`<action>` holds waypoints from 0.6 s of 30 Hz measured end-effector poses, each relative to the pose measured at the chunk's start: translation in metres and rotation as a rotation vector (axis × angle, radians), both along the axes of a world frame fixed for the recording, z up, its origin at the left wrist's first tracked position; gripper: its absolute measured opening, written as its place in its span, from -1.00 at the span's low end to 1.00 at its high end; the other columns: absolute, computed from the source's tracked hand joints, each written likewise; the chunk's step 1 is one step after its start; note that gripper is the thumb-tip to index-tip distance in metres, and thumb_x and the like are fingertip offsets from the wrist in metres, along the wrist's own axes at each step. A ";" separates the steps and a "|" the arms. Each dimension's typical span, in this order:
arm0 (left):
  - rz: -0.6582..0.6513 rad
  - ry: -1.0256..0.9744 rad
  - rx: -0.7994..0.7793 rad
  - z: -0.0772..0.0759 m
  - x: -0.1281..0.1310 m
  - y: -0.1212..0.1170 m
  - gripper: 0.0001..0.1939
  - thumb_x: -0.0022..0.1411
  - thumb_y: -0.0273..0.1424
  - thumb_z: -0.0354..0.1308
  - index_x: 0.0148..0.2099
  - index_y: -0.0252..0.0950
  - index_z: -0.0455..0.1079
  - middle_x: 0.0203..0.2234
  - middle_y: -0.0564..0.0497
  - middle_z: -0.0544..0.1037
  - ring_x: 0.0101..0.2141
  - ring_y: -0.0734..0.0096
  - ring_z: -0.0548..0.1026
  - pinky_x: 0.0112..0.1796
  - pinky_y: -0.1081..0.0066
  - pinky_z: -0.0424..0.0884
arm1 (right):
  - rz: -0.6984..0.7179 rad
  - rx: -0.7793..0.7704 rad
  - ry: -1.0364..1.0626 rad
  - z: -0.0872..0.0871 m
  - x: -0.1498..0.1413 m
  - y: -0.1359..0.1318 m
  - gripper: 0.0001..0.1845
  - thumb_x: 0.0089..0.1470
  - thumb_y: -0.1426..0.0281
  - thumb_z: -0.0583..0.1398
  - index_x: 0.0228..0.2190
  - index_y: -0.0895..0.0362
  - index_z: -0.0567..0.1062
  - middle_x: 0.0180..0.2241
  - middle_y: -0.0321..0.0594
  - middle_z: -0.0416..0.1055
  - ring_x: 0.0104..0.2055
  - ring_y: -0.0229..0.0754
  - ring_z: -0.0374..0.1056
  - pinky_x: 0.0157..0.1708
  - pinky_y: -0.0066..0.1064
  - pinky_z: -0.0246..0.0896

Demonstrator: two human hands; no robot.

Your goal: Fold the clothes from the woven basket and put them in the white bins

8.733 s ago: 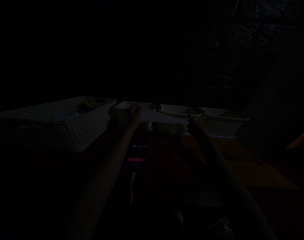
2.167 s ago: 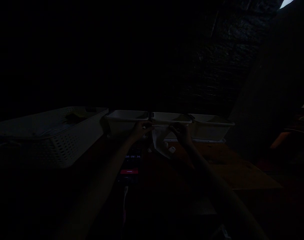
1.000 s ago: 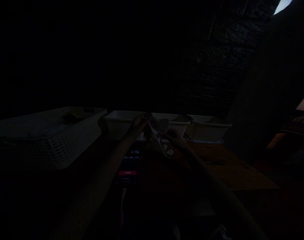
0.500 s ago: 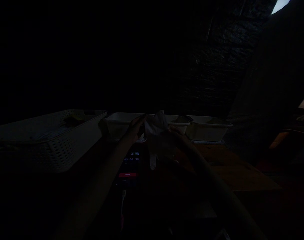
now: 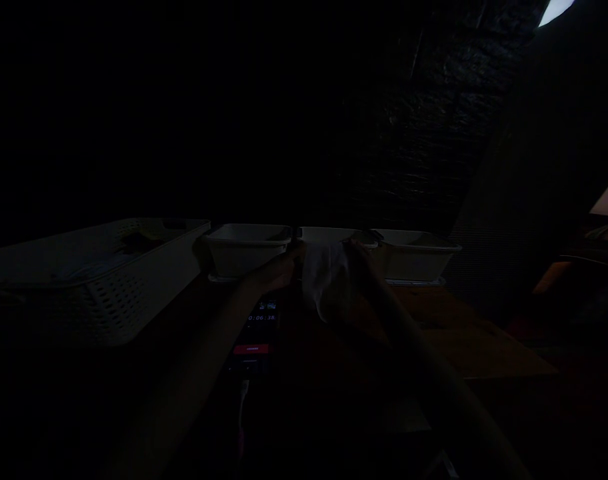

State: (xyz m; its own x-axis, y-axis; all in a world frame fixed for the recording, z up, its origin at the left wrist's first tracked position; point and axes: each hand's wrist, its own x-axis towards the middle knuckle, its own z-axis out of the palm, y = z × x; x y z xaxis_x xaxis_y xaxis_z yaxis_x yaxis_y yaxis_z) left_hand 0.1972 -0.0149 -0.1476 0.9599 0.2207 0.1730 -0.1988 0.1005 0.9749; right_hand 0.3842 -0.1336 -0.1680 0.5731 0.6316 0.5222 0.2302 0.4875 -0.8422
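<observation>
It is very dark. A limp white cloth (image 5: pixel 328 277) hangs between my hands, over the wooden table and in front of the middle tub (image 5: pixel 329 233). My left hand (image 5: pixel 287 263) is closed at its upper left edge. At its upper right edge, my right hand (image 5: pixel 358 257) grips it too. The fingers of both hands are dim, and the cloth's exact kind cannot be made out.
A white perforated basket (image 5: pixel 164 280) with dim contents stands at the left. Cream tubs flank the middle one, one left (image 5: pixel 247 257) and one right (image 5: pixel 414 261). A lit phone (image 5: pixel 253 333) showing a timer lies before me, its cable (image 5: pixel 243 403) running toward me.
The cloth has shifted slightly right and hangs lower from its top, its dangling narrow end now folded up. My left hand has moved right and down, and my right hand slightly up.
</observation>
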 end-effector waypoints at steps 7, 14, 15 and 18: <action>0.052 -0.210 0.122 -0.002 0.001 -0.009 -0.32 0.04 -0.35 0.29 0.20 -0.07 0.16 0.05 -0.10 0.38 -0.03 0.19 0.42 -0.06 0.21 0.33 | 0.069 -0.003 0.126 0.005 -0.013 -0.008 -0.66 -0.15 0.15 0.26 -0.37 0.12 0.42 -0.30 -0.28 0.37 -0.26 -0.30 0.30 -0.29 -0.53 0.21; 0.290 -0.281 0.321 -0.007 0.013 0.013 -0.47 -0.07 -0.41 0.33 0.01 -0.31 0.37 -0.01 -0.13 0.43 -0.06 0.19 0.43 -0.06 0.23 0.34 | 0.145 -0.075 -0.052 0.003 -0.021 -0.009 -0.45 -0.26 0.28 0.34 -0.16 0.05 0.38 -0.18 -0.25 0.41 -0.22 -0.26 0.36 -0.31 -0.49 0.28; 0.311 -0.288 0.335 -0.007 0.013 0.015 -0.50 -0.05 -0.41 0.32 -0.01 -0.32 0.38 -0.02 -0.13 0.43 -0.07 0.20 0.44 -0.06 0.24 0.35 | 0.131 -0.100 -0.081 0.001 -0.021 -0.009 -0.42 -0.26 0.28 0.34 -0.12 0.05 0.37 -0.18 -0.22 0.42 -0.24 -0.26 0.37 -0.33 -0.49 0.29; 0.341 -0.307 0.372 -0.006 0.011 0.015 -0.56 0.01 -0.38 0.27 -0.01 -0.32 0.38 -0.01 -0.13 0.43 -0.06 0.22 0.43 -0.07 0.24 0.36 | 0.101 -0.172 -0.134 -0.005 -0.021 -0.006 -0.33 -0.26 0.26 0.34 -0.05 0.05 0.32 -0.17 -0.18 0.42 -0.28 -0.25 0.39 -0.37 -0.46 0.32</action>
State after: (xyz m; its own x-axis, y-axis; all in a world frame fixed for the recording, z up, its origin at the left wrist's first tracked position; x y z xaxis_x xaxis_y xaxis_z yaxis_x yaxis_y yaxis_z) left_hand 0.2081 0.0004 -0.1536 0.7389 0.3795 0.5568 -0.4389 -0.3561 0.8250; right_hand 0.3636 -0.1399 -0.1725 0.4350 0.7685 0.4692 0.3030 0.3658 -0.8800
